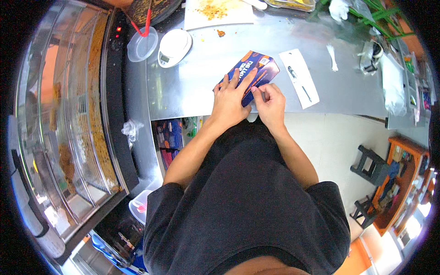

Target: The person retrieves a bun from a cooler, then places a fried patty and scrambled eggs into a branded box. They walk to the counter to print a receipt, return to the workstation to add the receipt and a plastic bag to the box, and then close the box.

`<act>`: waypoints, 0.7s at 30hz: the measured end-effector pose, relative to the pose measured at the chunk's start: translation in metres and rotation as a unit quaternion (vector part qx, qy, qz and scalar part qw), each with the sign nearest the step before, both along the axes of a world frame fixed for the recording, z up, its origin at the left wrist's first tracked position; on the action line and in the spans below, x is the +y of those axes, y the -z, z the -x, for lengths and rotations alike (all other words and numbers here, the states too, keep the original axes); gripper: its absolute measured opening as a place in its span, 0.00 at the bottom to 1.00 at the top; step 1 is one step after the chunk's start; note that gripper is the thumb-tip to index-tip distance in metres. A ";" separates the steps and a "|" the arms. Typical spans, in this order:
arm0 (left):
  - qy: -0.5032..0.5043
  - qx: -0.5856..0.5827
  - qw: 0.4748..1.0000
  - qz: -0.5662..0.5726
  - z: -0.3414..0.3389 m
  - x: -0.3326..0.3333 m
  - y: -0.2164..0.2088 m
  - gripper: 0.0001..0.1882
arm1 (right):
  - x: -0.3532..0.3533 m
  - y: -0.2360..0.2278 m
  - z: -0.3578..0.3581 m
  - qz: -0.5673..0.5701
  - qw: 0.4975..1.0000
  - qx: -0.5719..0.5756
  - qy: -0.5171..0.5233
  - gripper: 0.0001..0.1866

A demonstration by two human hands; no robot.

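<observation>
A dark blue and orange cardboard box (267, 70) lies at a slant near the front edge of the steel table. My left hand (230, 101) grips it, fingers spread over its top and the thumb at its near end. Against the box's right side is my right hand (271, 106), its thumb and fingers drawn into a pinch; whatever they pinch is hidden. Just right of the box lies a white paper sheet (299, 79) with wrapped black cutlery or a picture of it; I cannot tell which.
A white digital scale (175, 46) and a clear tub (140, 47) with red-handled tongs (147, 25) stand at the left. A food-stained cutting board (219, 13) lies at the back. White plastic sticks or forks (332, 57) lie right. A glass-fronted cabinet (68, 114) with racks flanks me.
</observation>
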State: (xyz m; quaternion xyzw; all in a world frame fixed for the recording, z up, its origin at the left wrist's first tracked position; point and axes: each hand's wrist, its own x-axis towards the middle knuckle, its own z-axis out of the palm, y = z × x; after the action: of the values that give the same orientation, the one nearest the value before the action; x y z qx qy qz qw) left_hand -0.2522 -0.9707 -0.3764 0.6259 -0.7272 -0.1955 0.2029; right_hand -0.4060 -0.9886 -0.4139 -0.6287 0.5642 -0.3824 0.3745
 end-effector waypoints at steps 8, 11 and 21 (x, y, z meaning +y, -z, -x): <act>0.078 0.222 0.970 -0.067 -0.041 -0.028 -0.003 0.51 | -0.021 0.030 0.008 -0.150 0.984 0.074 -0.064 0.35; 0.048 0.270 0.955 -0.116 -0.051 -0.032 -0.010 0.50 | -0.023 0.027 0.024 -0.072 0.984 0.165 -0.017 0.30; 0.119 -0.184 0.970 0.102 0.023 0.000 0.042 0.35 | -0.078 0.033 0.331 0.117 0.883 0.197 0.410 0.12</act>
State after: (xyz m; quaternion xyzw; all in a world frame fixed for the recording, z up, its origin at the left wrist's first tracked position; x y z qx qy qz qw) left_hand -0.2751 -0.9710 -0.4180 0.5362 -0.8373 -0.0242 0.1036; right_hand -0.7371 -1.0667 -0.4468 -0.4431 0.7846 -0.4335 -0.0108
